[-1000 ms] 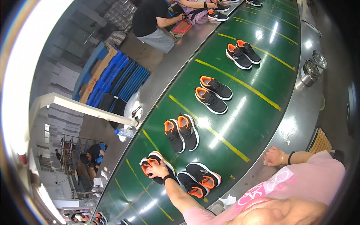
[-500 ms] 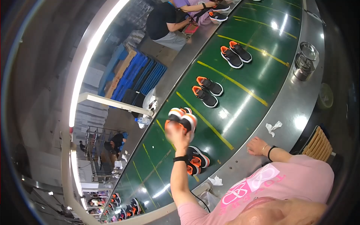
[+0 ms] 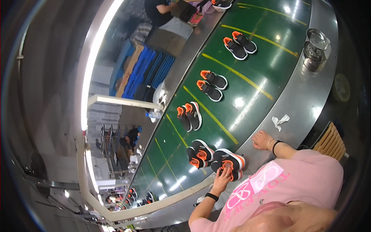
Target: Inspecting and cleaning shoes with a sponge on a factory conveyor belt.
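My left hand [image 3: 222,181] grips a pair of black sneakers [image 3: 228,157] with orange linings and white soles, its fingers at a shoe's opening. That pair is at the belt's near edge, by the metal border. Just left of it, another pair of black and orange sneakers [image 3: 200,151] sits on the green conveyor belt [image 3: 247,104]. Farther up lies a pair set side by side, the black sneakers [image 3: 189,116]. My right hand [image 3: 262,140] rests on the metal border with its fingers loosely bent and nothing visible in them.
More sneaker pairs [image 3: 212,85] stand between the belt's yellow lines, with another pair [image 3: 240,45] beyond. Crumpled white tissue [image 3: 280,122] and a steel container [image 3: 313,54] are on the metal border. A slatted stool [image 3: 331,142] stands at right. Across the belt, a co-worker in black [image 3: 157,11] sits near blue pallets [image 3: 145,73].
My left hand has let go of one sneaker pair, which now lies on the belt, and has moved back toward me onto another pair. My right hand stays on the border. The view has shifted.
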Demonstrator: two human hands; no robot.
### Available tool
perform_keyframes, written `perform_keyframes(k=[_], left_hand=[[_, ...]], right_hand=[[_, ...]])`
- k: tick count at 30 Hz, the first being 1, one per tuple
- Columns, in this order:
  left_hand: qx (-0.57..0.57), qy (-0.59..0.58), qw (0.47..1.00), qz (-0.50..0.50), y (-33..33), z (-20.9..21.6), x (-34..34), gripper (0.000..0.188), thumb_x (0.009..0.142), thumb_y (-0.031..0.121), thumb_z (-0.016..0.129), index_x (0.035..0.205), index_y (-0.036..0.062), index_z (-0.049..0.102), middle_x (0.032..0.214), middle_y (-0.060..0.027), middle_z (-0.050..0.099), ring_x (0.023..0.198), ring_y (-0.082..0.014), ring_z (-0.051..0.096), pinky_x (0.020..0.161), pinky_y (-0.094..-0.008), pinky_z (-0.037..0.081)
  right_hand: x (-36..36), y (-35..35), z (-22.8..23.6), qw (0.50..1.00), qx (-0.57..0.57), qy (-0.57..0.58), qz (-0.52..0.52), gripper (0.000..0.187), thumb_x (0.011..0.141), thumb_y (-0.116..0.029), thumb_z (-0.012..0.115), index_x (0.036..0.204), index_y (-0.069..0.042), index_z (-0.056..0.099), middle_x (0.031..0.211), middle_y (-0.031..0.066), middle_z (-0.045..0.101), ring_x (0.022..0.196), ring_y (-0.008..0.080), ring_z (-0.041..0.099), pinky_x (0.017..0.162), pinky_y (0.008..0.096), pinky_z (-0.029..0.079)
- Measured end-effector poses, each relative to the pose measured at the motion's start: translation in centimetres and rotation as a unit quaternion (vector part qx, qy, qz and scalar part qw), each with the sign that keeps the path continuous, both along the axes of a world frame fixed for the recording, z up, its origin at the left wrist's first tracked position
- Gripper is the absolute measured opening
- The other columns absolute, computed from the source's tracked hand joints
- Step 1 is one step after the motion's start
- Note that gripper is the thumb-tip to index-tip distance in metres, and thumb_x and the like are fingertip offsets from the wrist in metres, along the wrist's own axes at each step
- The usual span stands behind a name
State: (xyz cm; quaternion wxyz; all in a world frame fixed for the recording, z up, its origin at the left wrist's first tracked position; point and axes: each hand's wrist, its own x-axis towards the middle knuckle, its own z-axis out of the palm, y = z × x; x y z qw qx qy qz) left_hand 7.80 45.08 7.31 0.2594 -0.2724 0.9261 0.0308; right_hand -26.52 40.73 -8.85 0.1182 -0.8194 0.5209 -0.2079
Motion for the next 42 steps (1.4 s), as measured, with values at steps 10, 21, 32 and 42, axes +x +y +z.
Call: perform_keyframes(k=[10,21,32,42], left_hand=[[0.054,0.347,0.93,0.108,-0.7,0.6,1.3,0.019,0.066,0.006,0.066,0.084,0.0084,0.061,0.084,-0.0107,0.062,0.078,-0.0294,0.063,0.068,-0.0401,0.053],[-0.268,0.42,0.727,0.472,-36.1,-5.8,1.6,0.049,0.085,0.024,0.07,0.126,0.0011,0.058,0.12,-0.0236,0.06,0.115,-0.0421,0.055,0.099,-0.0497,0.044],[-0.186,0.205,0.653,0.705,-52.1,-9.5,5.9,0.066,0.089,0.045,0.069,0.145,0.0185,0.047,0.146,-0.0043,0.05,0.145,-0.0273,0.03,0.107,-0.0652,0.028],[-0.102,0.216,0.742,0.626,-50.1,-11.9,8.6,0.052,0.074,0.042,0.08,0.117,0.0139,0.072,0.135,-0.0105,0.057,0.145,-0.0301,0.021,0.104,-0.0696,0.026]], right_hand=[[0.5,-1.3,0.2,1.0,-0.015,0.011,-0.006,0.023,0.087,-0.033,0.06,0.093,-0.012,0.063,0.087,0.006,0.063,0.089,0.0232,0.06,0.087,0.0392,0.041],[-0.1,-0.9,-0.3,0.999,-0.015,0.031,-0.021,0.022,0.085,-0.035,0.061,0.087,-0.013,0.061,0.086,0.0036,0.06,0.084,0.0219,0.058,0.082,0.0378,0.041],[0.4,-1.6,0.8,0.998,0.028,0.044,0.019,0.026,0.085,-0.037,0.062,0.101,-0.016,0.061,0.083,-0.0011,0.055,0.082,0.0168,0.056,0.077,0.0326,0.041],[0.2,-1.6,0.5,0.999,0.029,0.009,0.032,0.025,0.084,-0.035,0.061,0.1,-0.016,0.061,0.087,0.0001,0.056,0.085,0.0177,0.055,0.08,0.0341,0.042]])
